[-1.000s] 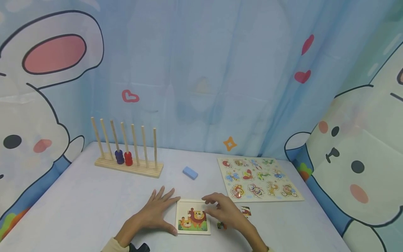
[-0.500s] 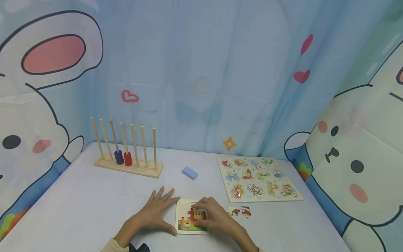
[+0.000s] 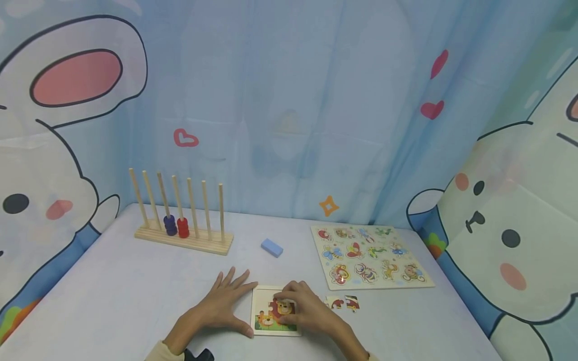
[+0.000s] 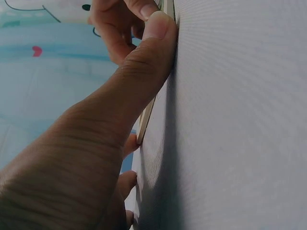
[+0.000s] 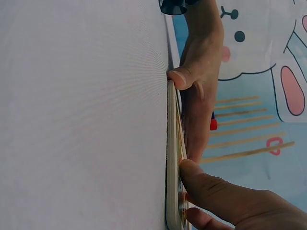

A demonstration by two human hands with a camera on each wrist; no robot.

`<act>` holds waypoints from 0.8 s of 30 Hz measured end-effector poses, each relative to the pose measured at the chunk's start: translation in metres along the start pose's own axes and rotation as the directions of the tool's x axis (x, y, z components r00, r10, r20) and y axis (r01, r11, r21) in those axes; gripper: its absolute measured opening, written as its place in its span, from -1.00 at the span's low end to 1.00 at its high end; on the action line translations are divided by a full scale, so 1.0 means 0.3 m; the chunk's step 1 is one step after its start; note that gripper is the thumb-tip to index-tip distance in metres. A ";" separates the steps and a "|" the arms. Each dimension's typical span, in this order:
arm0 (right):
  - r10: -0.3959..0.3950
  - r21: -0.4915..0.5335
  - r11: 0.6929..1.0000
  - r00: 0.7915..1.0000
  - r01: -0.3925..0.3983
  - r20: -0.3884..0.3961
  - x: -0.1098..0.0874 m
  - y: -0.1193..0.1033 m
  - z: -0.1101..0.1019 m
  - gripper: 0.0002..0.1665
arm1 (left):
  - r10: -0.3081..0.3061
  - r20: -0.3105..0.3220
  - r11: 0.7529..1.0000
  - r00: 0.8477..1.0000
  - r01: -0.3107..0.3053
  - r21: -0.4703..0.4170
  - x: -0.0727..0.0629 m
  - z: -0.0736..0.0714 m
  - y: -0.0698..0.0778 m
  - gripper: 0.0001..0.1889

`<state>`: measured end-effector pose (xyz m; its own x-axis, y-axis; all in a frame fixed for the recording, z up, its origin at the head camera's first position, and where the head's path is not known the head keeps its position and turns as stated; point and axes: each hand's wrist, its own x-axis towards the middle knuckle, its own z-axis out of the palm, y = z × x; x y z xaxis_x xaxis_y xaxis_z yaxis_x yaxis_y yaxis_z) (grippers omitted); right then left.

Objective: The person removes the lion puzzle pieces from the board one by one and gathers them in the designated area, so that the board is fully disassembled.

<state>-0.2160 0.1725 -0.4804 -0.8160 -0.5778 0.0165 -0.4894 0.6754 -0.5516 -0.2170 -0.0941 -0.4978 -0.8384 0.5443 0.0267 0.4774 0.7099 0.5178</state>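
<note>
A small lion jigsaw puzzle in a pale wooden frame (image 3: 276,333) lies on the white table. My left hand (image 3: 226,303) is spread along its left side, with the thumb at the lower left corner and the index finger at the upper left one. Over the puzzle's right part, my right hand (image 3: 309,311) pinches at a puzzle piece (image 3: 284,307) with thumb and bent fingers. That piece is largely covered by the fingers. In the right wrist view the thumb (image 5: 189,167) touches the picture side of the puzzle. Two loose puzzle pieces (image 3: 352,303) lie right of this hand.
A peg-and-bead counting rack (image 3: 185,239) stands at the back left, with purple and red beads. A blue block (image 3: 272,247) lies behind the puzzle. An insect peg-puzzle board (image 3: 370,258) lies at the right. A patterned curtain (image 3: 280,110) hangs behind the table.
My right hand has moved left from beside the frame onto the puzzle's right part, then stayed there. A loose piece right of the frame is no longer visible. The left hand has kept its place.
</note>
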 end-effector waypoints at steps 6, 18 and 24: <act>0.003 0.016 1.000 1.000 -0.003 0.007 0.002 0.000 -0.002 -0.46 | 0.006 -0.004 1.000 1.000 -0.006 0.002 0.000 0.000 0.002 0.13; -0.001 0.045 0.999 1.000 0.001 0.008 0.002 0.002 -0.001 -0.46 | 0.014 -0.012 1.000 1.000 -0.014 -0.001 -0.004 -0.007 0.015 0.12; -0.017 0.030 0.999 1.000 0.017 0.005 -0.002 0.003 -0.004 -0.49 | 0.012 -0.013 1.000 1.000 -0.012 0.005 -0.002 -0.002 0.008 0.12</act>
<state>-0.2162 0.1740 -0.4799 -0.8060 -0.5914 0.0219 -0.4938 0.6517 -0.5757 -0.2154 -0.0930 -0.4961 -0.8358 0.5473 0.0437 0.4889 0.7056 0.5130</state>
